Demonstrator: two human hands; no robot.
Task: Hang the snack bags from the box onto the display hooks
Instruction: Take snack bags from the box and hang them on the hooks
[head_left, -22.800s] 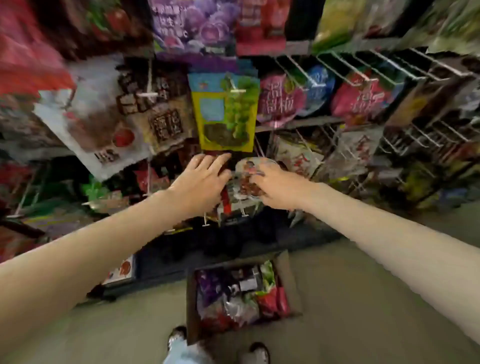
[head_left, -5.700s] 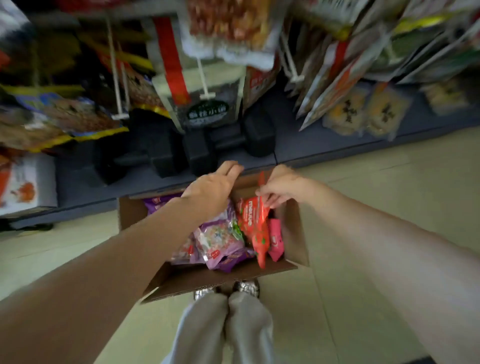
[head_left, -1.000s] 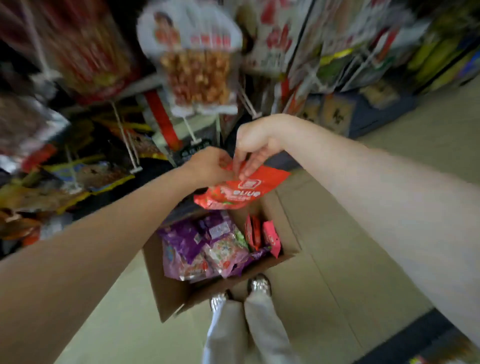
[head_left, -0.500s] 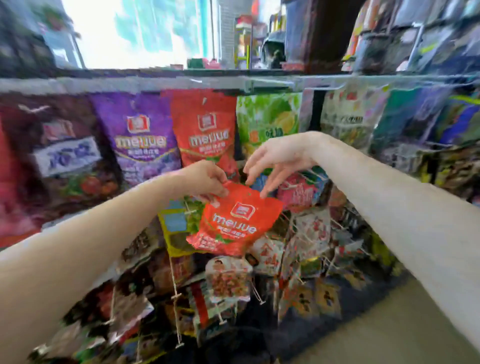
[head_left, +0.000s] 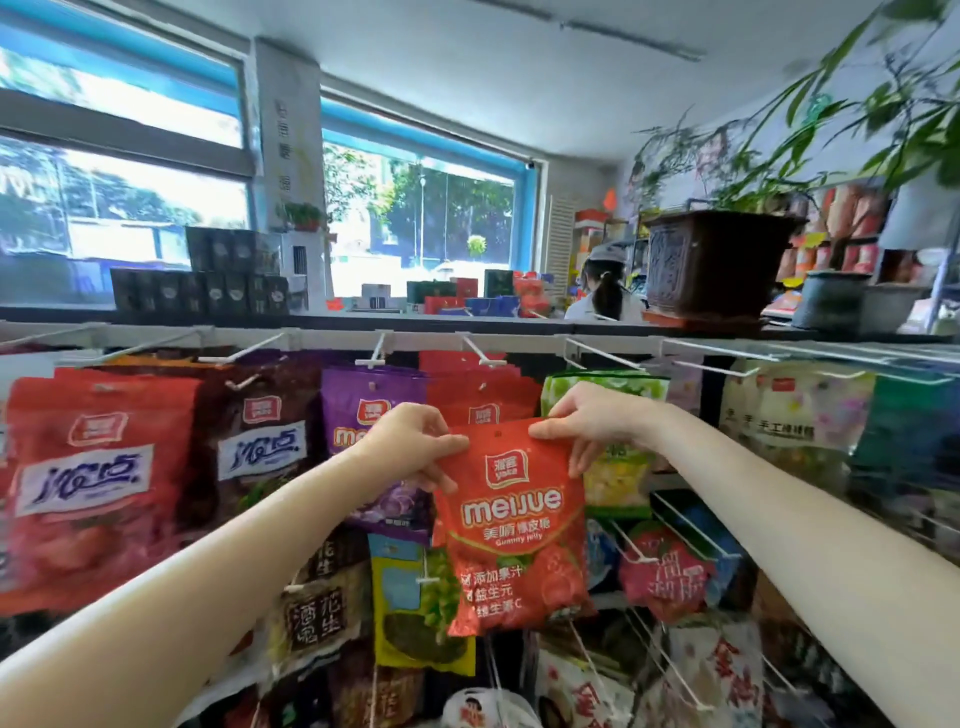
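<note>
Hanging step, centre frame: left hand (head_left: 410, 441) and right hand (head_left: 597, 421) each pinch a top corner of the glossy red "meijue" gummy bag (head_left: 511, 525). Bag upright, long axis vertical, print facing the camera, punch hole uppermost. It sits below the white wire hook (head_left: 480, 351) carrying matching red bags (head_left: 478, 387). Next: lift, thread hole over hook tip.

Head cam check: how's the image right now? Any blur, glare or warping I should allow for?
Head view: red meijue bag and both hands, left hand, right hand, are sharp; bags at far left are smeared; windows are blown out bright; wide-angle bends the hook rail.
</note>
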